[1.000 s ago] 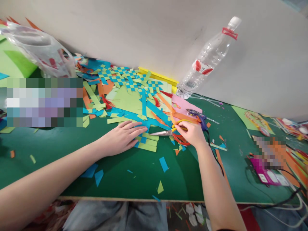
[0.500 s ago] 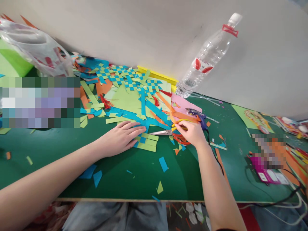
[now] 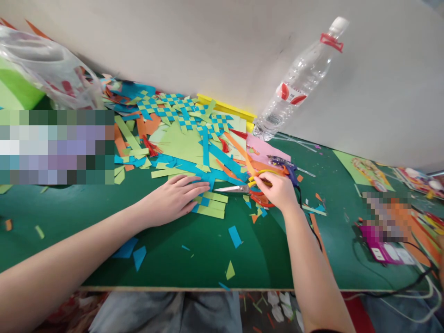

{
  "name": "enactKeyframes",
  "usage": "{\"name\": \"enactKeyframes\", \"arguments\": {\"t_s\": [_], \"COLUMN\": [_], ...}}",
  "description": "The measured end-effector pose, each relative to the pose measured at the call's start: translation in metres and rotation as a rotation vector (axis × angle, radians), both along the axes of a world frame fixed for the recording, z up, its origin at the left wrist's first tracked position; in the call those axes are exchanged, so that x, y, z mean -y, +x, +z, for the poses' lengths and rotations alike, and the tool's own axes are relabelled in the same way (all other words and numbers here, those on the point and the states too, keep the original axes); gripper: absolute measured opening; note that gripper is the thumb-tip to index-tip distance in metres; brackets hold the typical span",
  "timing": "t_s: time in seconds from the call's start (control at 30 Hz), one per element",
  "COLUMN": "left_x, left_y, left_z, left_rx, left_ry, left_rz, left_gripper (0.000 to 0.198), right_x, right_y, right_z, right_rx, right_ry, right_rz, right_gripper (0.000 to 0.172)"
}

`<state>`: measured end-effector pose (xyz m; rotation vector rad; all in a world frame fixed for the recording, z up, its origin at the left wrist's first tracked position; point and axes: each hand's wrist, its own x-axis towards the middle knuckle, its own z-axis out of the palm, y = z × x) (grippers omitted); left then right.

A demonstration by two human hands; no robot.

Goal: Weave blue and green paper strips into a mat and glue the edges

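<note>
My left hand (image 3: 180,199) lies flat with its fingers stretched out, pressing on a woven piece of blue and light-green paper strips (image 3: 213,207), whose left part it covers. In my right hand (image 3: 275,189), fingers are closed on the yellow handle of a pair of scissors (image 3: 236,189). The metal blades point left, with the tip just beside my left fingertips and above the strips. Orange handles (image 3: 262,200) lie under and beside my right hand; which scissors they belong to I cannot tell.
Behind my hands are several blue-and-green checkered woven pieces (image 3: 169,107), loose strips and red tassels (image 3: 151,147). A plastic bottle (image 3: 298,85) leans by the wall, beside a yellow tray edge (image 3: 225,108). A blue glue gun (image 3: 292,171) with a cord lies right. Paper scraps (image 3: 235,237) dot the green table.
My right hand and the scissors have shifted only very slightly. My left hand stays flat in the same place on the strips.
</note>
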<state>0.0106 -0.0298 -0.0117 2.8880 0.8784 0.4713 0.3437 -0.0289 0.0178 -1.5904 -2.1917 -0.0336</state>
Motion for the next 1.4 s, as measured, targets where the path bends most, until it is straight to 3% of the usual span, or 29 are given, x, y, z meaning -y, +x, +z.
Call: {"name": "enactKeyframes", "arguments": {"t_s": [0.3, 0.77, 1.4], "left_x": [0.001, 0.001, 0.0], "left_y": [0.0, 0.0, 0.0], "left_z": [0.0, -0.001, -0.002], "left_rx": [0.002, -0.014, -0.036], "left_ry": [-0.013, -0.005, 0.009], "left_rz": [0.011, 0.012, 0.012], "left_gripper": [0.043, 0.043, 0.044], "right_x": [0.003, 0.0, 0.0], "right_y": [-0.006, -0.001, -0.008], "right_z": [-0.002, -0.003, -0.01], "right_rx": [-0.008, 0.017, 0.06], "right_ry": [-0.013, -0.054, 0.171], "right_rz": [0.066, 0.026, 0.125], "right_gripper": [0.027, 0.029, 0.027]}}
